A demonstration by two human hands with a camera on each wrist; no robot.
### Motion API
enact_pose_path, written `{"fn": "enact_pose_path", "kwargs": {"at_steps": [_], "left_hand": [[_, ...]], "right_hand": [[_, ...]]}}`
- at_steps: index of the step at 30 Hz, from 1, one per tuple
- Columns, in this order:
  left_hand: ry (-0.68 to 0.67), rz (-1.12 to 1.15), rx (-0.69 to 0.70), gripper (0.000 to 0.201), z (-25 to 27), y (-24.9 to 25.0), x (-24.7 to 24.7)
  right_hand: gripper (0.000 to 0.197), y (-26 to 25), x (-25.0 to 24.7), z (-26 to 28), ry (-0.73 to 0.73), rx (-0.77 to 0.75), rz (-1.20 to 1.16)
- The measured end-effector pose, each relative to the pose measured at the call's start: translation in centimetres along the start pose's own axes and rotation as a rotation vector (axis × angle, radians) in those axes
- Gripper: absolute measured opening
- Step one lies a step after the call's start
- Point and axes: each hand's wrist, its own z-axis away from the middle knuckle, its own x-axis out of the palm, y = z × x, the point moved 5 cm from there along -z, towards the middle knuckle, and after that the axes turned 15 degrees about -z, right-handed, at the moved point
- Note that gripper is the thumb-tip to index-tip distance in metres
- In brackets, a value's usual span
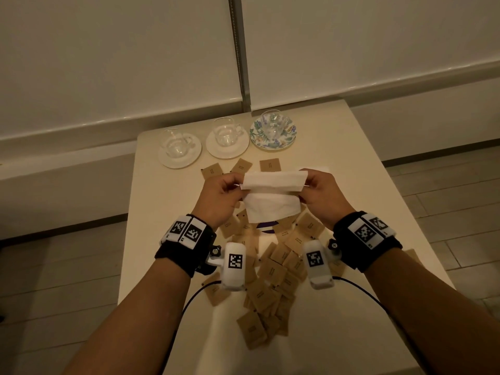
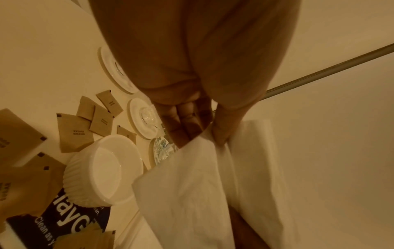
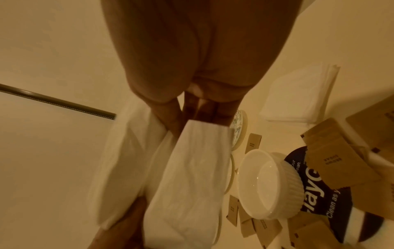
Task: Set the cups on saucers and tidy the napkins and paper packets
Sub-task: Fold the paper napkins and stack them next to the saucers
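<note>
A: Which step is in hand?

B: A white napkin (image 1: 273,194) is held up above the counter (image 1: 338,169) and is being folded, so it is judged that the napkin part of the task is in progress. Its left end is pinched by the left hand (image 1: 221,197), its right end by the right hand (image 1: 323,197). The grip of each hand is closed on the napkin; the top part is already turned over along a horizontal fold.

A: And what is called for next?

B: Probably the fold must be pressed flat with the edges kept even, and the napkin laid on the napkin stack (image 3: 298,94), which is seen only in the right wrist view, beside the floral saucer (image 1: 273,131).

A: How many things are counted?

B: Three glass cups are counted, and each one is already set on a saucer: two plain white saucers and the floral one. One white ribbed bowl (image 2: 102,170) is seen under the hands. The brown paper packets (image 1: 270,280) are scattered in a heap on the near half of the counter; more than twenty are visible, and an exact number cannot be told because they overlap.
</note>
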Motion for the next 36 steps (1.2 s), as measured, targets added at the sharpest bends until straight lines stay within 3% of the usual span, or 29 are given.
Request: {"fn": "enact_pose_path", "kwargs": {"at_steps": [7,13,17,24,28,31,33,36], "left_hand": [[-0.032,0.004,-0.007,0.037,0.4,1.1,-0.5],[-0.044,0.101,-0.014,0.032,0.5,1.9,-0.8],[0.009,0.042,0.078,0.021,0.2,2.3,-1.0],[0.039,-0.054,0.089,0.018,-0.1,1.7,-1.1],[-0.046,-0.110,0.097,0.015,0.0,1.8,-0.7],[-0.084,-0.166,0.124,0.013,0.0,2.2,-0.5],[-0.092,-0.194,0.130,0.013,0.0,2.3,-0.6],[-0.171,-0.197,0.077,0.030,0.3,1.7,-0.4]], "right_hand": [[0.038,-0.9,0.3,-0.2,0.036,0.091,-0.120],[0.003,-0.7,0.5,-0.3,0.026,0.049,-0.087],[0.023,-0.3,0.5,-0.3,0.017,0.046,-0.071],[0.026,-0.4,0.3,-0.4,0.013,0.038,0.034],[0.037,-1.6,1.2,-0.4,-0.082,-0.059,0.331],[0.020,-2.1,2.7,-0.3,-0.206,-0.081,0.497],[0.011,-2.3,3.1,-0.2,-0.224,-0.069,0.442],[0.009,-2.3,2.7,-0.2,-0.180,-0.047,0.327]]}}
